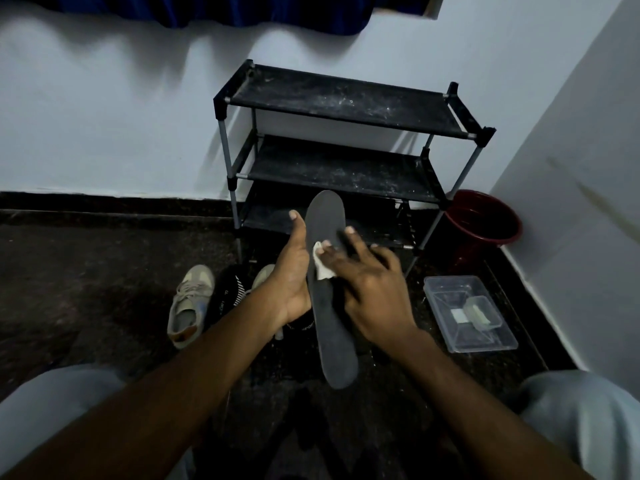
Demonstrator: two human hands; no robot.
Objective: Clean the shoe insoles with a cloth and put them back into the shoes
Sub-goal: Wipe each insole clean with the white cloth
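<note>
Here, right of the insole [336,351], a clear tub [446,306] holds 1 box [479,311].

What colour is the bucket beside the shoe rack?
The round plastic bucket is dark red, clearest in the head view.

White lettering on the black shoe [221,299] is unreadable.

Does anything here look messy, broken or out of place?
The black shoe rack stands out: its shelves are speckled with whitish dust, while a beige sneaker lies on the floor in front of it. The left hand holds the insole; nothing looks spilled or broken.
</note>
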